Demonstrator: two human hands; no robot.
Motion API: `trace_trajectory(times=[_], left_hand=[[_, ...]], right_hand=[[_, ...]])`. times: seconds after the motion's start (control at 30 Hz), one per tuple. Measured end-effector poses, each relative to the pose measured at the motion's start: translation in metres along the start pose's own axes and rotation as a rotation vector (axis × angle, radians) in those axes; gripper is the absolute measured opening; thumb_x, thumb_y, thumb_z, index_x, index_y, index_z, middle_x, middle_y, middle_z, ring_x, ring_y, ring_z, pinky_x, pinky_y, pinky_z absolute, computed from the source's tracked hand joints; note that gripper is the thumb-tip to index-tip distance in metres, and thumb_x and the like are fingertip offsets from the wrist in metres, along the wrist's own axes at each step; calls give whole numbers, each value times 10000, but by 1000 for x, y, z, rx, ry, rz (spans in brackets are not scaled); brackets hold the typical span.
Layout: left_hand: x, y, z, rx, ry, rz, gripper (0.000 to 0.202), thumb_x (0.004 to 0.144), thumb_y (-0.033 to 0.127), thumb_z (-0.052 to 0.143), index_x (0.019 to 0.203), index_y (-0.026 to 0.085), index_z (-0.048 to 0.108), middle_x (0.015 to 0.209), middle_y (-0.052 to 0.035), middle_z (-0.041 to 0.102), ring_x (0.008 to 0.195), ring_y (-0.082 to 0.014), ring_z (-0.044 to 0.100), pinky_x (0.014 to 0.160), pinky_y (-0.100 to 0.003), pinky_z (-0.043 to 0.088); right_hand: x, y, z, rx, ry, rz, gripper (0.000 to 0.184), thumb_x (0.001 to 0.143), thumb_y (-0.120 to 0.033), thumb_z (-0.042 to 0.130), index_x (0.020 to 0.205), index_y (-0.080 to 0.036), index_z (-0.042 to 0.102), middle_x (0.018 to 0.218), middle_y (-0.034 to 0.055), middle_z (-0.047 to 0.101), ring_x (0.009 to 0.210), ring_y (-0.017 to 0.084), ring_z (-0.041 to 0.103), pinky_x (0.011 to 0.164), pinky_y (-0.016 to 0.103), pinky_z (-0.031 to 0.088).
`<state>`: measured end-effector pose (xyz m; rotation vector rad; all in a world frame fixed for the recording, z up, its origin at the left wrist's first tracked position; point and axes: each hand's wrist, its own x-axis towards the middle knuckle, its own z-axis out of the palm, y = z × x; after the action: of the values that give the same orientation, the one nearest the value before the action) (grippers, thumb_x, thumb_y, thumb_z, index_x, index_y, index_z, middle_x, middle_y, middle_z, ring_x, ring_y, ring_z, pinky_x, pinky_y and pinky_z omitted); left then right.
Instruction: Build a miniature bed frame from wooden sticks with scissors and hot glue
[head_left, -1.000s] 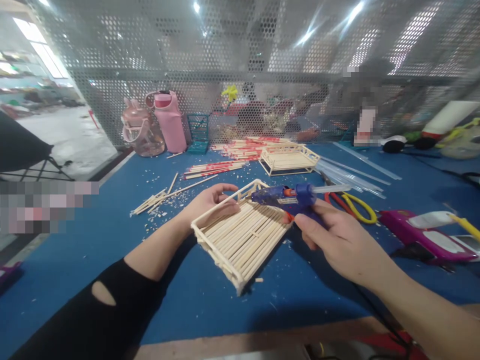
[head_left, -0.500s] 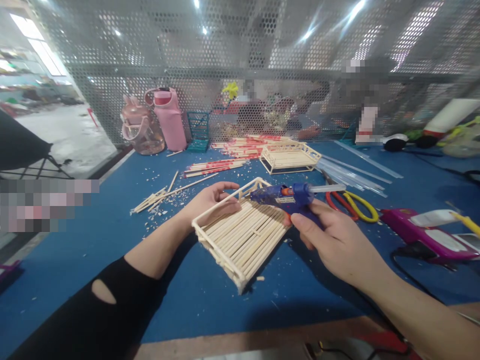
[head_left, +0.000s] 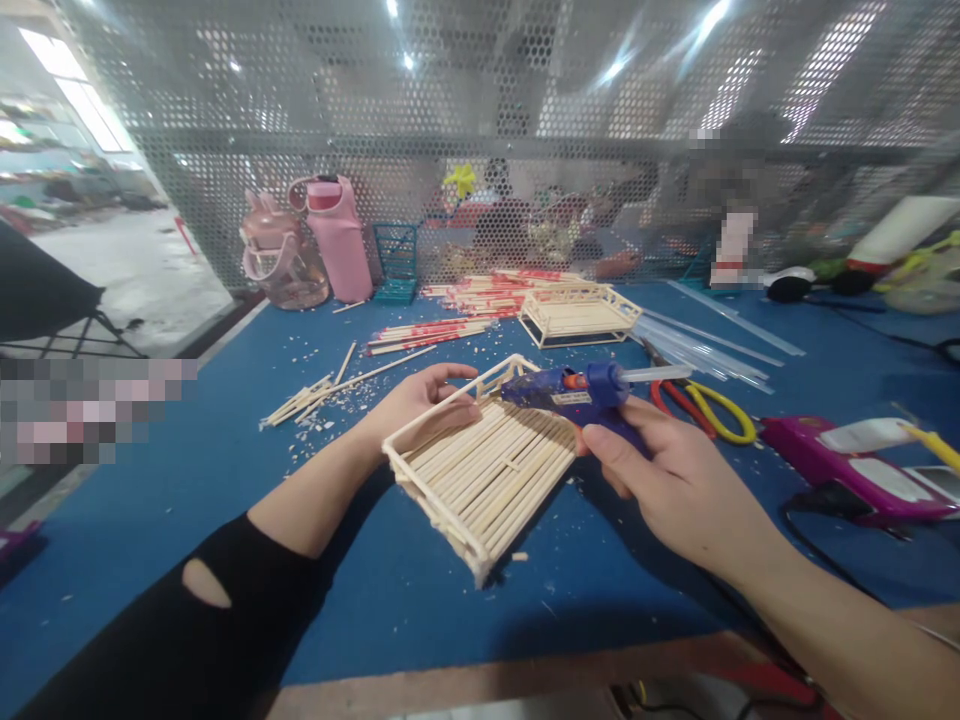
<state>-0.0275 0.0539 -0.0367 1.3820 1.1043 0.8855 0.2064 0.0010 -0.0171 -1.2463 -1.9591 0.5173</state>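
Note:
My left hand [head_left: 417, 402] grips the far left rim of a small tray built of pale wooden sticks [head_left: 487, 470], holding it tilted just above the blue table [head_left: 225, 470]. My right hand [head_left: 667, 480] is closed round a blue hot glue gun [head_left: 574, 392] with a clear glue stick at its back. The gun's nozzle points left and sits at the tray's far rail, close to my left fingers.
A second stick tray [head_left: 577, 315] stands further back beside red-and-white chopstick bundles [head_left: 480, 297]. Loose sticks [head_left: 322, 393] lie left, yellow-and-red scissors [head_left: 705, 410] and clear glue sticks [head_left: 705, 350] right, a magenta tool [head_left: 855, 475] far right. Pink bottles [head_left: 315, 245] stand against the mesh wall.
The glue gun and my right hand have crept slightly left and towards me along the tray's far rail. My left hand and the tray have barely moved.

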Motion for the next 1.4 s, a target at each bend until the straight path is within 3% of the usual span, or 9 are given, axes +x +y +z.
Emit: trace_trajectory(times=[0.23,0.5,0.6,0.7,0.83,0.93,1.03,1.17,1.4], left_hand=[[0,-1,0,-14,5,-11,494,670,205,749,1100,174,509,790,19,640,677,-99,605,637,-241,455],[1,-1,-3,39,-31,3,511,702,244,734,1147,168,495,804,10,646,661,-93,596,611,-228,442],[1,-2,-2,27,-23,8,509,700,250,737,1145,177,500,810,5,652,668,-101,605,613,-234,451],[1,-1,-1,-6,-17,-12,503,692,213,741,1132,171,502,793,8,651,659,-95,606,595,-220,455],[-2,7,-8,-50,-37,-96,478,677,198,744,1096,157,517,746,15,645,608,-86,598,557,-207,450],[-4,12,-17,-47,-62,-156,484,667,207,748,1091,131,528,756,-7,658,571,-77,580,511,-190,420],[-6,14,-21,-47,-75,-175,479,658,220,752,1082,130,547,745,-12,657,551,-79,566,483,-191,401],[-7,13,-15,-17,-126,-171,418,650,209,762,1027,129,598,705,7,636,559,-82,572,510,-197,405],[-7,12,-11,26,-154,-142,476,661,175,755,1096,137,568,723,19,644,583,-87,588,566,-216,428]], right_hand=[[-3,-2,-1,25,15,-1,321,865,-463,428,669,-246,562,503,0,484,524,184,525,510,306,421],[-6,-6,-4,10,54,-15,420,865,-446,427,490,-259,402,515,17,470,616,197,565,636,339,476],[-9,-4,-3,17,50,2,372,862,-444,431,539,-259,443,519,22,500,708,226,614,672,351,498],[-12,0,0,12,70,3,262,866,-425,443,737,-234,567,689,51,649,809,232,652,712,350,521],[-16,7,-2,-119,52,-196,283,878,-357,477,1073,-184,587,994,78,704,889,208,669,759,322,536],[-15,12,-13,-307,-7,-422,335,893,-288,442,1183,-154,541,1104,104,673,969,206,654,788,320,537],[-8,16,-32,-542,-52,-616,357,903,-250,404,1214,-129,530,1153,136,647,1020,233,634,776,344,536],[8,17,-54,-766,-162,-827,340,895,-176,405,1196,-152,561,1157,124,643,925,235,649,713,353,512],[17,8,-53,-926,-289,-925,392,833,-72,425,1181,-172,577,1128,98,655,726,198,601,609,329,395]])
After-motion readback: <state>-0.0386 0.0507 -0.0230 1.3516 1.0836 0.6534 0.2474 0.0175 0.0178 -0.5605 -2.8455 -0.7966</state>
